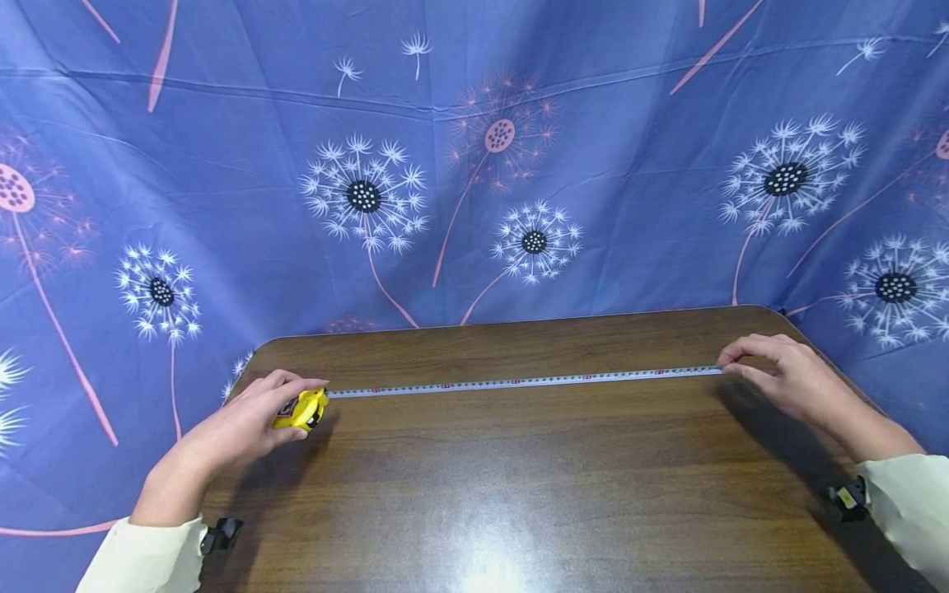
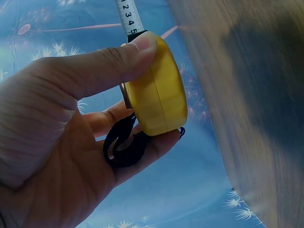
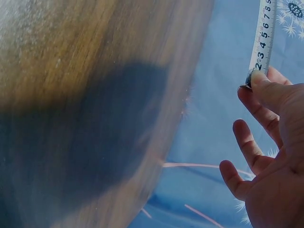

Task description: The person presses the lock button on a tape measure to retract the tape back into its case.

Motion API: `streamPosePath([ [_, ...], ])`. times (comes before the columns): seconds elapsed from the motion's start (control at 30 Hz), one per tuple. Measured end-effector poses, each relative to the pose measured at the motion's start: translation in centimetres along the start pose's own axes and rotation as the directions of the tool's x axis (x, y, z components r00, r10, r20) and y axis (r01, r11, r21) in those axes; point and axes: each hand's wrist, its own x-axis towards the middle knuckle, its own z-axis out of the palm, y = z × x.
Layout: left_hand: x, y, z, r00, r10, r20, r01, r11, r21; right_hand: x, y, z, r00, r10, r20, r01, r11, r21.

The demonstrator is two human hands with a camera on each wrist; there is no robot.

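Observation:
A yellow tape measure [image 1: 304, 409] sits in my left hand [image 1: 252, 416], held between thumb and fingers at the left of the table. Its pale blade [image 1: 482, 385] runs out straight to the right, with dark numbers and red marks along it. At the far end, my right hand [image 1: 789, 379] pinches the tip of the blade between thumb and index finger. The left wrist view shows my thumb on top of the yellow case [image 2: 159, 90] and a black strap [image 2: 126, 145] hanging below it. In the right wrist view the other fingers [image 3: 247, 140] are spread away from the blade.
The brown wooden table [image 1: 519, 461] lies under both hands, with a bright glare near its front. Behind and beside it hangs a blue cloth [image 1: 630, 206] printed with dandelions. A small black device [image 1: 221, 535] is worn at each wrist, by the pale sleeves [image 1: 148, 556].

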Motion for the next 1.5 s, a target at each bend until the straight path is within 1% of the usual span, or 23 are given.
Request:
streamPosePath([
  [0.1, 0.0, 0.0, 0.0, 1.0, 0.009, -0.008, -0.009, 1.0, 0.004, 0.0, -0.1, 0.2, 1.0, 0.008, -0.011, -0.008, 1.0, 0.001],
  [0.2, 0.0, 0.1, 0.1, 1.0, 0.021, -0.013, -0.021, 1.0, 0.007, 0.0, -0.2, 0.5, 1.0, 0.008, -0.002, -0.008, 1.0, 0.001],
  [0.3, 0.0, 0.1, 0.1, 0.999, 0.032, -0.011, -0.032, 0.999, 0.009, 0.0, -0.5, 0.8, 1.0, 0.026, 0.009, -0.026, 1.0, -0.007],
  [0.4, 0.1, 0.3, 0.1, 1.0, 0.028, -0.004, -0.027, 1.0, 0.01, 0.2, -0.6, 1.0, 0.999, 0.038, 0.016, -0.038, 0.999, -0.007],
  [0.63, 0.2, 0.4, -0.1, 1.0, 0.021, 0.011, -0.021, 1.0, 0.013, 0.4, -0.9, 1.3, 1.0, 0.001, 0.03, 0.0, 0.999, -0.032],
  [0.77, 0.2, 0.5, -0.1, 1.0, 0.007, 0.019, -0.007, 1.0, 0.013, 0.6, -1.1, 1.5, 0.999, 0.003, 0.032, -0.002, 0.999, -0.033],
  [0.97, 0.5, 0.8, -0.2, 1.0, 0.007, 0.028, -0.007, 1.0, 0.005, 0.8, -1.5, 1.8, 0.999, 0.006, 0.038, -0.005, 1.0, -0.021],
  [1.37, 0.5, 1.0, -0.3, 0.999, -0.002, 0.039, 0.002, 1.0, 0.0, 1.4, -2.0, 2.3, 0.999, -0.023, 0.041, 0.022, 1.0, 0.01],
  [1.5, 0.5, 1.1, -0.2, 0.999, -0.009, 0.045, 0.009, 1.0, -0.005, 1.4, -2.2, 2.3, 0.999, -0.021, 0.043, 0.02, 1.0, 0.007],
])
